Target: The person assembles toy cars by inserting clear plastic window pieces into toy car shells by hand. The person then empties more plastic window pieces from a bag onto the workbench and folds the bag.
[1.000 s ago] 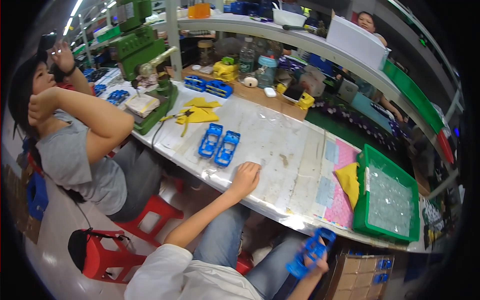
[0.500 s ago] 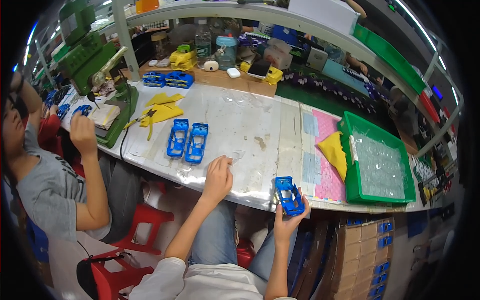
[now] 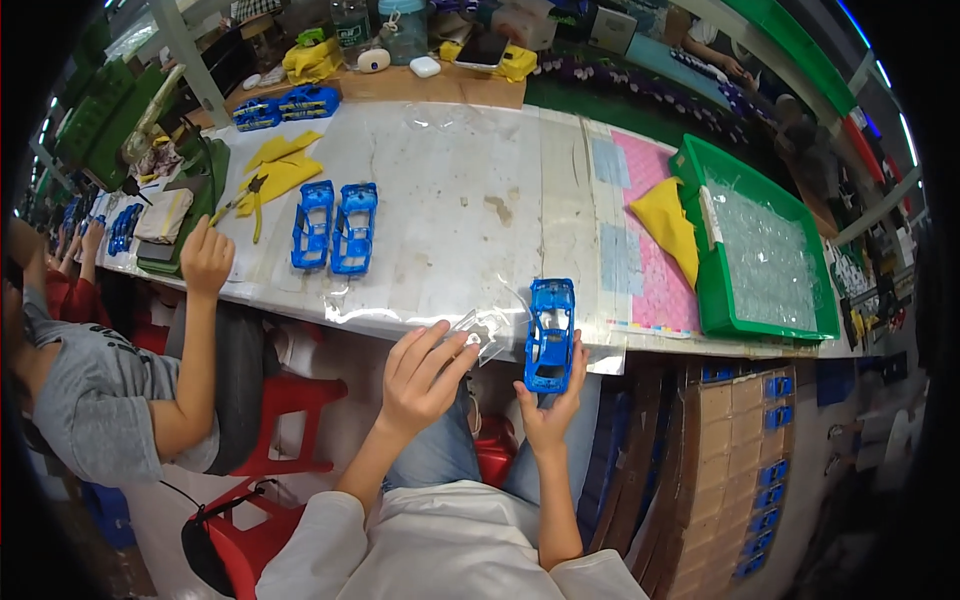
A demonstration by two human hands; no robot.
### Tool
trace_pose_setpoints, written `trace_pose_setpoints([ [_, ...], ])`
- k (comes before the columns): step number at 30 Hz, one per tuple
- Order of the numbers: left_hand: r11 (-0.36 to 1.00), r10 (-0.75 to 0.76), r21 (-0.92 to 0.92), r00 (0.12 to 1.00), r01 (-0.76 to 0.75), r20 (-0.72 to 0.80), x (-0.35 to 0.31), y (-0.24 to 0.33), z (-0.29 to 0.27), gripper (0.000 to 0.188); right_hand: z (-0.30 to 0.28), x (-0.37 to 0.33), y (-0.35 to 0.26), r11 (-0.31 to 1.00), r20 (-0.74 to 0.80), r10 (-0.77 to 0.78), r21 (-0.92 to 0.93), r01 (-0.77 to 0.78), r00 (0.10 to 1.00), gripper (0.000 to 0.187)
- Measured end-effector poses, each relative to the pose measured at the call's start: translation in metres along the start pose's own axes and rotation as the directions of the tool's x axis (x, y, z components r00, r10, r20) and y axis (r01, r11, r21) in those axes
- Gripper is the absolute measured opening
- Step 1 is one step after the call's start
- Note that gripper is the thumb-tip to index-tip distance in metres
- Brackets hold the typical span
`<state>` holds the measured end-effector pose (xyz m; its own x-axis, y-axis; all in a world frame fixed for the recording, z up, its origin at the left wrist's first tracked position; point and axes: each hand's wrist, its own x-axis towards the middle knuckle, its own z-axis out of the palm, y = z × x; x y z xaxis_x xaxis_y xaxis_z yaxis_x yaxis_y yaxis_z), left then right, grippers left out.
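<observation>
My right hand point(image 3: 552, 410) grips one blue toy car point(image 3: 550, 335); my left hand point(image 3: 420, 375) pinches one clear plastic piece point(image 3: 478, 330). Two blue car shells point(image 3: 335, 226) lie on the counter point(image 3: 450, 200), centre-left.

Glossy blue plastic toy car body point(image 3: 550, 335), clear shiny plastic insert point(image 3: 482, 330), scuffed matt white tabletop point(image 3: 450, 210).
</observation>
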<state>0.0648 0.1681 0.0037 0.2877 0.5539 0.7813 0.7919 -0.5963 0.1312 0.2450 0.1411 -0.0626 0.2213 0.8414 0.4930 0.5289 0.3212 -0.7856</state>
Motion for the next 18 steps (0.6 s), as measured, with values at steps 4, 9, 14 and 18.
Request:
trace_pose_setpoints([
  [4, 0.999, 0.037, 0.002, 0.999, -0.037, -0.034, -0.002, 0.003, 0.002, 0.02, -0.001, -0.008, 0.003, 0.997, 0.006, 0.045, -0.055, -0.045, 0.999, 0.09],
  [9, 0.994, 0.068, -0.08, 0.998, -0.068, -0.001, -0.006, 0.014, 0.009, 0.024, 0.002, -0.012, 0.005, 0.998, -0.007, 0.023, -0.058, -0.024, 1.0, 0.091],
  [14, 0.969, 0.13, -0.23, 0.981, -0.095, 0.141, -0.006, 0.037, 0.019, 0.03, 0.009, -0.016, 0.01, 0.998, -0.018, -0.01, -0.068, 0.009, 1.0, 0.085],
  [18, 0.931, 0.131, -0.363, 0.963, -0.037, 0.236, -0.01, 0.045, 0.026, 0.028, 0.013, -0.017, 0.013, 1.0, -0.076, -0.008, -0.013, 0.007, 0.997, 0.078],
])
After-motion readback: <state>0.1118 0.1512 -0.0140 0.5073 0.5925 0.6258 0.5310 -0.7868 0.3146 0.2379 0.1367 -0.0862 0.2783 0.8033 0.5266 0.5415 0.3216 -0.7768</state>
